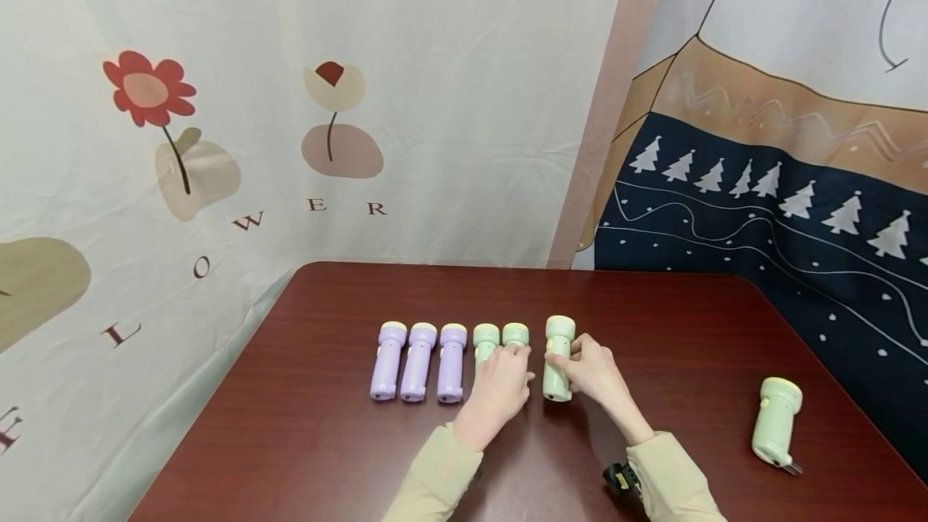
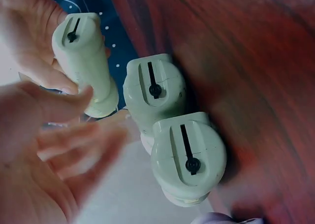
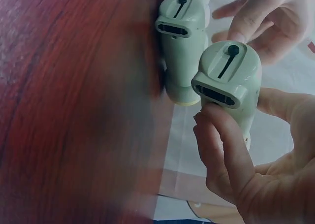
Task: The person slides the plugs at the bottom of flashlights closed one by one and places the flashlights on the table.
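My right hand grips a pale green flashlight between thumb and fingers, its yellow-rimmed head toward the back of the table. In the right wrist view the end of this flashlight shows a black slot. My left hand is over two more green flashlights standing side by side, partly covering them in the head view. Seen from the left wrist, its thumb and blurred fingers are spread beside the held flashlight, with nothing between them. The two neighbouring green ones sit close together.
Three purple flashlights continue the row to the left on the dark red table. Another green flashlight, with metal prongs sticking out of its end, lies near the right edge. Printed cloth hangs behind the table.
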Motion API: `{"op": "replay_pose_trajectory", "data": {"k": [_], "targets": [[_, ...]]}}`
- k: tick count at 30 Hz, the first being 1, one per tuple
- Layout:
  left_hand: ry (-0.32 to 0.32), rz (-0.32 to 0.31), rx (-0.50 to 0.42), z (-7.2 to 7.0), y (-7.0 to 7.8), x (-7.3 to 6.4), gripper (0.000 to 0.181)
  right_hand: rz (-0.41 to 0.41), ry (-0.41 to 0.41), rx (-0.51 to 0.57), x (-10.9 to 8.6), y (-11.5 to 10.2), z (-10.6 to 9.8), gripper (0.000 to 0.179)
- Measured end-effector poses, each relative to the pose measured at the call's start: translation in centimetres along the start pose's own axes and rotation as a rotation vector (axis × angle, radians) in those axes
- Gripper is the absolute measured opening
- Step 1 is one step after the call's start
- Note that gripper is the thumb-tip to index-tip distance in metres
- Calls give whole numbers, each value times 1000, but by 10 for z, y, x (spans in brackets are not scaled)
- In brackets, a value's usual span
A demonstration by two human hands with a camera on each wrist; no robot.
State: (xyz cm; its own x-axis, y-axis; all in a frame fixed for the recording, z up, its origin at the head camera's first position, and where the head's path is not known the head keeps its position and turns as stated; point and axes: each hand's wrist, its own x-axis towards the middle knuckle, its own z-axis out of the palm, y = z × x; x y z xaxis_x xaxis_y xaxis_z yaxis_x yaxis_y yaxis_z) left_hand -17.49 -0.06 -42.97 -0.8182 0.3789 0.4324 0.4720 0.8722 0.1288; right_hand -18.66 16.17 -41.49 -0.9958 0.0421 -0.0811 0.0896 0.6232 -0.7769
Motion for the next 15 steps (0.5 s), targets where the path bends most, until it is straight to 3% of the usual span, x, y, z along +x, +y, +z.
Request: {"op": "replay_pose_trajectory", "data": {"k": [2, 5, 15], "targets": [[50, -73, 23, 4, 0, 0, 23, 13, -14, -11, 1, 1, 1, 36], [75, -145, 38, 9, 1, 0, 25, 24, -36, -33, 3, 3, 4, 35], [5, -251, -2, 13, 2, 5, 27, 32, -84, -110, 15, 7, 14, 32]]}}
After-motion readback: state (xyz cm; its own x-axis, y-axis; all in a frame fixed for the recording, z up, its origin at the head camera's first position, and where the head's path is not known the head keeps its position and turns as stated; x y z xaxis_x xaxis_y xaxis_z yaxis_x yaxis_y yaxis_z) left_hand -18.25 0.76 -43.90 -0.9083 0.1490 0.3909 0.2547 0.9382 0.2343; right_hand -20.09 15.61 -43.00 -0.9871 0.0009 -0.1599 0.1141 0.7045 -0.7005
